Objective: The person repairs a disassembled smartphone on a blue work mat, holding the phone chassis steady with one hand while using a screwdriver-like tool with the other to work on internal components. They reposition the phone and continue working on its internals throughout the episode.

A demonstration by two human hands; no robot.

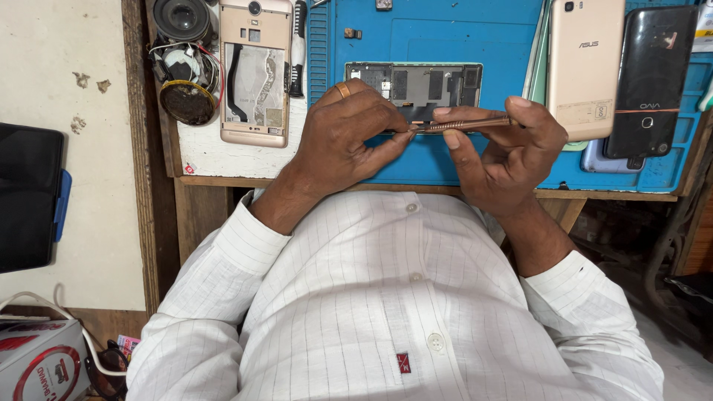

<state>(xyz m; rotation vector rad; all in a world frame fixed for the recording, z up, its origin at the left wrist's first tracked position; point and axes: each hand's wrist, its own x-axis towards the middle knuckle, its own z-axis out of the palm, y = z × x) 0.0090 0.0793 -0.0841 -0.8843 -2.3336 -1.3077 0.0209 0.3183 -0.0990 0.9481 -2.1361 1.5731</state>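
An opened phone (pixel 416 83) with its circuit boards exposed lies on a blue work mat (pixel 445 37). My left hand (pixel 345 137), with a ring on one finger, rests over its lower left part, fingertips pinched at the tip of a thin copper-coloured tool (pixel 464 124). My right hand (pixel 505 152) holds that tool level, thumb and fingers closed around its shaft, just in front of the phone's lower edge.
A gold phone frame without its back (pixel 255 70) lies left of the mat, beside loose speakers and wires (pixel 182 59). A gold phone (pixel 587 67) and a black phone (pixel 650 78) lie at the right. A dark tablet (pixel 30 197) sits far left.
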